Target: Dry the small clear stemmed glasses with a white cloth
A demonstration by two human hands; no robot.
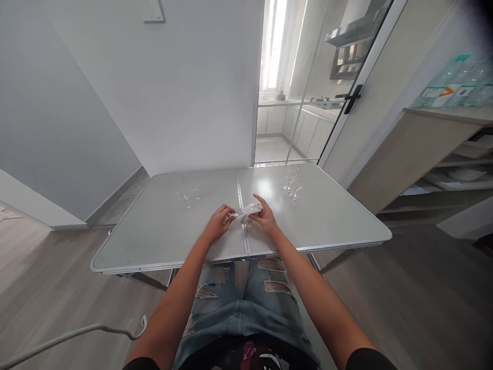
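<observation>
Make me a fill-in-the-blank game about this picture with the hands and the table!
1. The left hand holds the clear end of a small item, and the right hand holds its ____ end.
2. Clear glassware sits on the left half of the table, with more on its ____ half.
3. The door handle is coloured ____.
4. The ripped jeans are coloured ____.

Missing words: white; right; black; blue

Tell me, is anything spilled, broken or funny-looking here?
Nothing looks spilled on the table. The jeans have frayed holes on both legs, which looks odd, though maybe that's their style. The clear glassware is too faint to check for cracks.
</observation>
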